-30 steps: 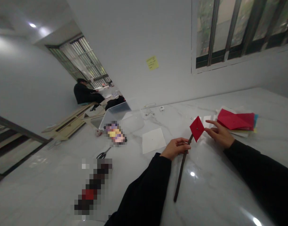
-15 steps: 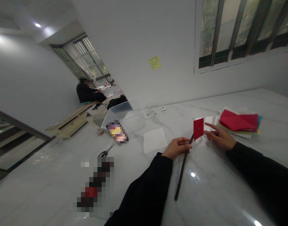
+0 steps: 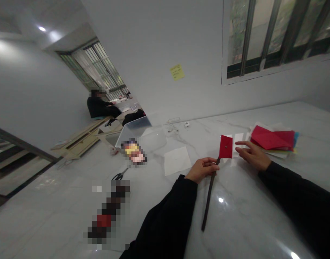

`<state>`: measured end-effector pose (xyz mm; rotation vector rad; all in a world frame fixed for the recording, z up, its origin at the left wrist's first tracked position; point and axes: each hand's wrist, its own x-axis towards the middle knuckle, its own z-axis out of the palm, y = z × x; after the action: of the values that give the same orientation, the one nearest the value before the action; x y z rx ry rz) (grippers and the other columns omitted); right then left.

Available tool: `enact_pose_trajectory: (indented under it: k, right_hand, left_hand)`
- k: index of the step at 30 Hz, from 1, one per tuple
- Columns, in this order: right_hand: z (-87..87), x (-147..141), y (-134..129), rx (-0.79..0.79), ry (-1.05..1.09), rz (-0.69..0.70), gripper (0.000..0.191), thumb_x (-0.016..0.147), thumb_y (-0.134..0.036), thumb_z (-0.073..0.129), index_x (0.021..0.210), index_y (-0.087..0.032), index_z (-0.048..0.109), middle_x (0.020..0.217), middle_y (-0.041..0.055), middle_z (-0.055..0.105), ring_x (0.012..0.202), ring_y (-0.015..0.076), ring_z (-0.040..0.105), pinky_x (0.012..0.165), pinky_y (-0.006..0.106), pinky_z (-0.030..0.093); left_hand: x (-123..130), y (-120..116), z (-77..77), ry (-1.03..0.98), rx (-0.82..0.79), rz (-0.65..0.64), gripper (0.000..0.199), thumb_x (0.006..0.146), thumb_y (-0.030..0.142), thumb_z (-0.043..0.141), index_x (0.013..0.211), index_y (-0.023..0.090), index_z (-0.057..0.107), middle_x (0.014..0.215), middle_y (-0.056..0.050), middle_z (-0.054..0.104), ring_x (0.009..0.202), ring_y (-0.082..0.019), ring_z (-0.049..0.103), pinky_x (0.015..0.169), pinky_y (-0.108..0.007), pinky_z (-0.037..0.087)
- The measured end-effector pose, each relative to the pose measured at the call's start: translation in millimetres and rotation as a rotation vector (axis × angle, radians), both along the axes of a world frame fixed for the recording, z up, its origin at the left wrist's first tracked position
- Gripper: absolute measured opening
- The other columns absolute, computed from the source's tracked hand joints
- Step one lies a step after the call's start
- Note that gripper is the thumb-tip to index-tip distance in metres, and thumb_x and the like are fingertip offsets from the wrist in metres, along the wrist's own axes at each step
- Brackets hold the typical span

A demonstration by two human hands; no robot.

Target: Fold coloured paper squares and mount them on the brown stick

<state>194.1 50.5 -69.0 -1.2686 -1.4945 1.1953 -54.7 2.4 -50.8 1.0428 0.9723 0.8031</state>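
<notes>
My left hand [image 3: 202,169] is shut around a thin dark stick [image 3: 209,203], which runs across the marble table top [image 3: 243,230]. A square of red paper [image 3: 225,146] is fixed by a small centre pin at the stick's upper end. My right hand [image 3: 252,155] rests open just right of the red square, with its fingertips close to the paper but apart from it. Small white paper strips [image 3: 239,138] lie behind the square. To the right sits a stack of red and other coloured paper [image 3: 273,139].
A white paper sheet [image 3: 178,160] lies left of my hands. Further left are black-handled scissors [image 3: 119,175], a pixelated packet [image 3: 134,153], a long pixelated object [image 3: 108,212] and a clear plastic box [image 3: 134,131]. A seated person [image 3: 99,106] is in the background.
The red paper has turned on the stick, from a diamond through a narrow upright shape to a square. My right hand has drawn slightly back from it. My left hand still holds the stick.
</notes>
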Motion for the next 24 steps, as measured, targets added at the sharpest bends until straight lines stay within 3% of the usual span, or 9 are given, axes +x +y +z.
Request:
enact_pose_trajectory:
  k: [4,7,12,14,18,19,21,24]
  right_hand:
    - [1.8,-3,-3,-0.039,-0.002,0.098,0.076,0.072,-0.066,0.063,0.123,-0.011,0.055,0.055,-0.0033,0.052,0.051,0.0121,0.044,0.047,0.025,0.031]
    - [-1.7,-5,-4,-0.056,-0.049,0.192,0.073,0.073,-0.065,0.062,0.119,-0.009,0.061,0.056,-0.0028,0.053,0.048,0.0107,0.042,0.045,0.025,0.028]
    - [-7.5,-4,-2,-0.107,-0.051,0.235,0.07,0.074,-0.062,0.062,0.121,-0.01,0.06,0.057,-0.0025,0.054,0.046,0.0092,0.038,0.044,0.024,0.023]
    - [-6.7,-4,-2,-0.149,0.004,0.196,0.074,0.073,-0.06,0.065,0.129,-0.013,0.054,0.058,-0.0021,0.055,0.047,0.0104,0.04,0.044,0.025,0.024]
    - [0.3,-7,-6,-0.271,0.09,-0.011,0.08,0.07,-0.059,0.069,0.136,-0.02,0.044,0.066,0.0007,0.06,0.047,0.0121,0.043,0.042,0.025,0.025]
    - [2.3,-8,-8,-0.302,0.102,-0.001,0.075,0.07,-0.06,0.068,0.13,-0.02,0.049,0.064,0.0003,0.059,0.045,0.0112,0.041,0.041,0.025,0.024]
    - [5.7,-10,-11,-0.354,0.125,0.145,0.059,0.071,-0.064,0.065,0.105,-0.017,0.063,0.054,-0.0025,0.051,0.04,0.0083,0.034,0.04,0.024,0.02]
    - [7.6,-12,-14,-0.368,0.172,0.334,0.054,0.073,-0.07,0.06,0.064,-0.017,0.058,0.041,-0.0069,0.033,0.038,0.0056,0.024,0.04,0.023,0.015]
  left_hand:
    - [0,0,-0.3,0.01,0.007,-0.003,0.051,0.056,0.036,0.087,0.097,0.014,0.068,0.08,-0.003,0.065,0.065,-0.011,0.06,0.068,-0.027,0.048]
    - [0,0,-2.0,0.004,0.003,0.036,0.052,0.057,0.037,0.087,0.099,0.014,0.067,0.083,-0.004,0.066,0.065,-0.012,0.061,0.068,-0.028,0.048]
    - [0,0,-3.3,0.0,0.014,0.043,0.051,0.059,0.037,0.085,0.101,0.015,0.066,0.085,-0.004,0.066,0.068,-0.012,0.061,0.069,-0.028,0.048]
    - [0,0,-3.4,-0.003,0.025,0.045,0.049,0.06,0.037,0.085,0.1,0.014,0.066,0.085,-0.004,0.066,0.068,-0.011,0.06,0.068,-0.027,0.048]
    - [0,0,-3.8,-0.019,0.016,0.061,0.048,0.06,0.036,0.085,0.099,0.014,0.066,0.083,-0.004,0.066,0.067,-0.01,0.06,0.067,-0.026,0.047]
    - [0,1,-4.0,-0.022,0.014,0.067,0.049,0.06,0.036,0.085,0.099,0.014,0.066,0.083,-0.004,0.066,0.067,-0.01,0.06,0.068,-0.026,0.047]
    - [1,1,-4.4,-0.027,0.014,0.078,0.05,0.06,0.036,0.085,0.1,0.014,0.066,0.083,-0.004,0.066,0.066,-0.01,0.059,0.068,-0.026,0.046]
    - [1,2,-5.6,-0.038,0.015,0.095,0.051,0.059,0.036,0.086,0.1,0.014,0.066,0.081,-0.003,0.066,0.066,-0.01,0.059,0.068,-0.026,0.046]
